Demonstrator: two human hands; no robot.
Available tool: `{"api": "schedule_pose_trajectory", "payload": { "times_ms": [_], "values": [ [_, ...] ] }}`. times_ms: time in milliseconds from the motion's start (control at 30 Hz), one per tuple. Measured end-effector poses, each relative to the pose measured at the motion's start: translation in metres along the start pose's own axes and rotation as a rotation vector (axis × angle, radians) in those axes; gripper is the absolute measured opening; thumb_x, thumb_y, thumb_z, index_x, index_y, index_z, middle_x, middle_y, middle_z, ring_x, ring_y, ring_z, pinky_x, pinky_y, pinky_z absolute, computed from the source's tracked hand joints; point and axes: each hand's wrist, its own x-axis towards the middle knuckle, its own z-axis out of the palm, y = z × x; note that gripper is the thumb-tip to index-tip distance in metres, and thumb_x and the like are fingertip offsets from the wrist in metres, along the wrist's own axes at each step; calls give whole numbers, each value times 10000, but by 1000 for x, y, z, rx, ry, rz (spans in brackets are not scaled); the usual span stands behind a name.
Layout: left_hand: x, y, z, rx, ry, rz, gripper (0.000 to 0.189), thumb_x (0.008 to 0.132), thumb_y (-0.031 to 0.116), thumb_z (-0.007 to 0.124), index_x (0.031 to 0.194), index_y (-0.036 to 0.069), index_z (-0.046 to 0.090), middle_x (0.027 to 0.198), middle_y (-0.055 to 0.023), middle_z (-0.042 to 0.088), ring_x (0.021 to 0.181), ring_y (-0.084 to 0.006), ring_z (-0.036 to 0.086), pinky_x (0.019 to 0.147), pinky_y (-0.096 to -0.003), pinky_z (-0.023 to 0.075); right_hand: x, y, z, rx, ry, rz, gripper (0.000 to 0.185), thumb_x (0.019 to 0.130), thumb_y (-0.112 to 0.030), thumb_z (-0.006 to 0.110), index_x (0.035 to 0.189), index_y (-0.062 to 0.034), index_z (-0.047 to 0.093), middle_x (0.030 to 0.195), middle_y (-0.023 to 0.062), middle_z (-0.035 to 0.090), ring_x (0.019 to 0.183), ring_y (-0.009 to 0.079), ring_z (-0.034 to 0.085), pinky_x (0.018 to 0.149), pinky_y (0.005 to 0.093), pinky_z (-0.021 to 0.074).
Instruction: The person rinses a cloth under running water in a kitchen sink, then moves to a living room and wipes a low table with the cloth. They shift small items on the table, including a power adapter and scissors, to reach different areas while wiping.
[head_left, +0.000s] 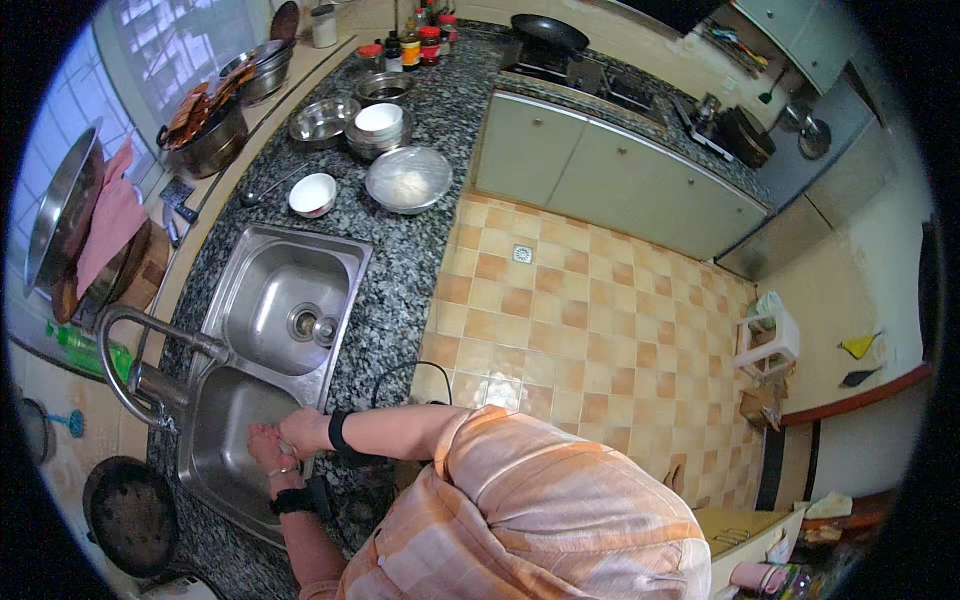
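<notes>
My right hand and my left hand are pressed together, fingers curled, over the near-side edge of the lower basin of a steel double sink. A small pale bit shows between them; whether it is a held thing cannot be told. Both wrists wear black bands, and the left also a bracelet. The curved steel faucet reaches over the same basin from the wall side. In the upper basin a drain strainer lies beside the drain hole.
On the granite counter stand a white bowl, a film-covered bowl, stacked bowls and a ladle. Pots line the window ledge. A dark round pan is near the sink's lower end. A wok sits on the stove.
</notes>
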Motion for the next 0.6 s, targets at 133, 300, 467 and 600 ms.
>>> {"api": "schedule_pose_trajectory", "payload": {
  "times_ms": [133, 300, 467, 600],
  "values": [
    [-6, -9, 19, 72, 54, 19, 211, 974, 237, 478, 872, 63, 539, 789, -28, 538, 723, -164, 506, 675, -336, 453, -26, 5, -12, -34, 108, 32, 261, 771, -303, 749, 882, -67, 737, 908, 153, 731, 863, 325, 712, 707, 468, 563],
    [-67, 20, 86, 42, -270, -2, 455, 1049, 439, 459, 1067, -2, 570, 945, -84, 634, 885, -218, 615, 828, -382, 522, -77, 29, -59, 254, 221, 152, 346, 763, -394, 753, 885, -71, 729, 910, 156, 729, 896, 344, 703, 774, 456, 552],
    [-144, 16, 167, 158, -540, -97, 496, 1053, 407, 476, 1280, -27, 555, 1185, -124, 640, 1059, -234, 627, 936, -383, 507, -161, 69, -109, 273, 280, 275, 445, 620, -390, 832, 935, -92, 732, 927, 156, 730, 900, 327, 707, 791, 424, 558],
    [-198, -33, 243, 487, -852, 94, 356, 1039, 255, 534, 1257, -20, 592, 1181, -95, 651, 1060, -177, 621, 919, -325, 500, -264, 124, -145, 330, 318, 336, 510, 619, -492, 842, 914, -91, 731, 892, 154, 730, 844, 324, 706, 740, 430, 552]
  ]
}}
